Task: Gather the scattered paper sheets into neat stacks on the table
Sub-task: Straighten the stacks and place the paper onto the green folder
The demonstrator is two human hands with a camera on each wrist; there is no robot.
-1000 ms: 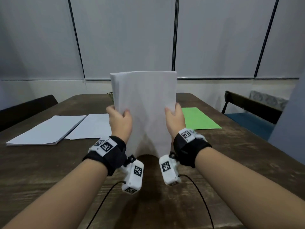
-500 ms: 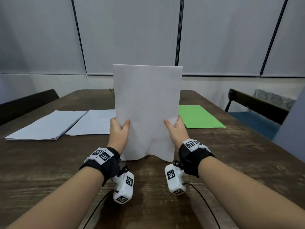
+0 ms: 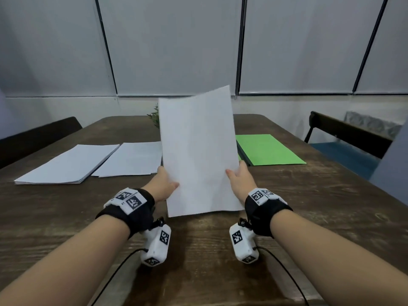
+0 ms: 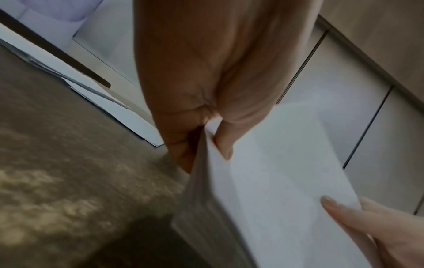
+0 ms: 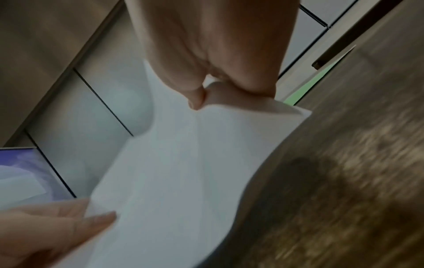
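Upright sheaf of white paper sheets (image 3: pixel 198 155), long axis near vertical, tilted right.
Left hand (image 3: pixel 163 186) and right hand (image 3: pixel 239 178) pinch its side edges (equally near).

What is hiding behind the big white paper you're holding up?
Behind the held white sheets, leaves of a small green plant peek out at the left edge. The rest of the plant and that strip of the table are covered.
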